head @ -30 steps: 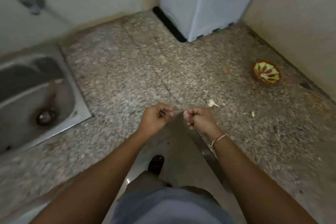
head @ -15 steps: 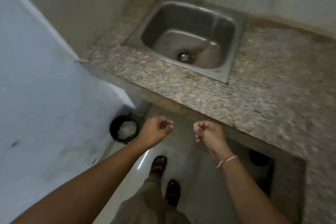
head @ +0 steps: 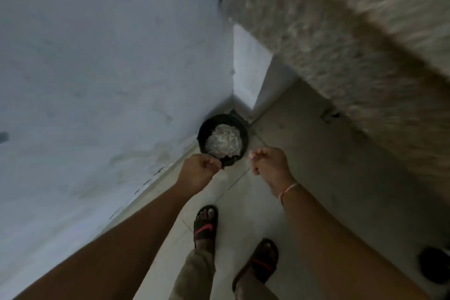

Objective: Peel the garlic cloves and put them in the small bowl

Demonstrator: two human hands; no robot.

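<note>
Both arms reach forward and down over the floor [head: 246,202]. The left hand [head: 198,172] is curled into a loose fist, knuckles up, fingertips tucked toward the palm; whether anything is pinched inside it I cannot tell. The right hand [head: 269,165] is curled the same way, fingers folded under, and what it holds, if anything, is hidden too. The two hands are near each other but apart, with floor showing between them. A thread band [head: 287,191] circles the right wrist.

Just beyond the left hand a black bin [head: 222,140] stands on the floor in the corner where the wall [head: 97,80] meets the counter's side. It holds a heap of pale, papery scraps. The left knuckles overlap the bin's near rim in this view.

No garlic clove and no small bowl can be made out.

The counter [head: 341,44] runs along the upper right, badly blurred, its edge overhanging the floor. Two feet in sandals [head: 205,226] stand on the tiles below the hands. Open floor lies between wall and counter. A dark round object [head: 434,266] sits at the right edge.
</note>
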